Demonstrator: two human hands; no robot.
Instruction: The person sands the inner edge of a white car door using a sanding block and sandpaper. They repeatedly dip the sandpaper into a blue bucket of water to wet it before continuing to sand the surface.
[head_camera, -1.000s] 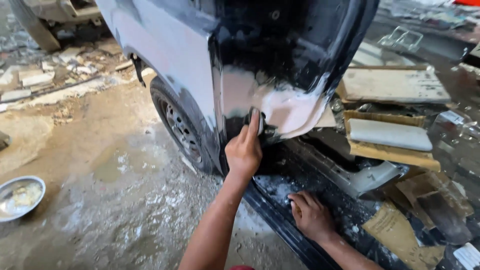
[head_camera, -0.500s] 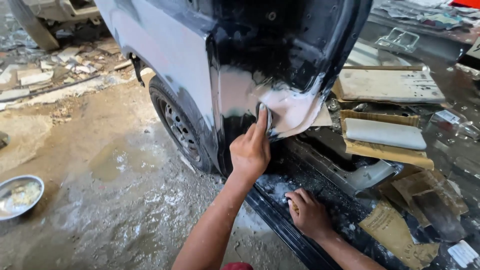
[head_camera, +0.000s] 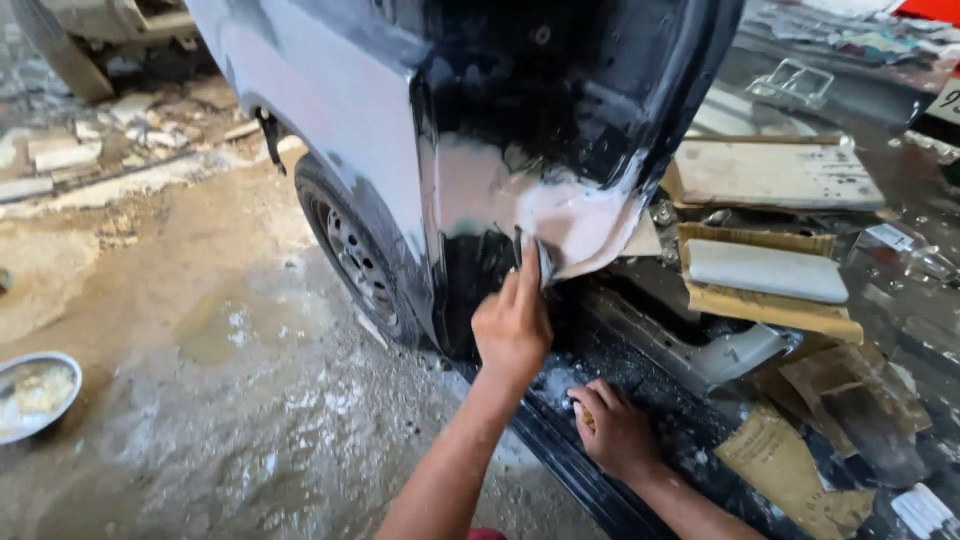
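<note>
My left hand (head_camera: 513, 322) is raised against the lower rear edge of a dark car body panel (head_camera: 560, 110). It presses a small grey sanding pad (head_camera: 537, 260) onto a pale patch of filler (head_camera: 520, 200). My right hand (head_camera: 612, 432) rests lower down on the wet black door sill (head_camera: 560, 455). Its fingers are curled, and whether they hold anything is unclear. The rear wheel (head_camera: 355, 262) is just left of my left hand.
The muddy concrete floor (head_camera: 230, 400) is wet. A metal bowl (head_camera: 35, 395) with pale paste sits at the far left. Cardboard pieces (head_camera: 770, 170), a white slab (head_camera: 765, 270) and scraps of brown sandpaper (head_camera: 790, 465) lie inside the open car at right. Rubble is at the upper left.
My left hand slid the pad up along the filler edge, then back down a little. My right hand stayed on the sill and its fingers curled in.
</note>
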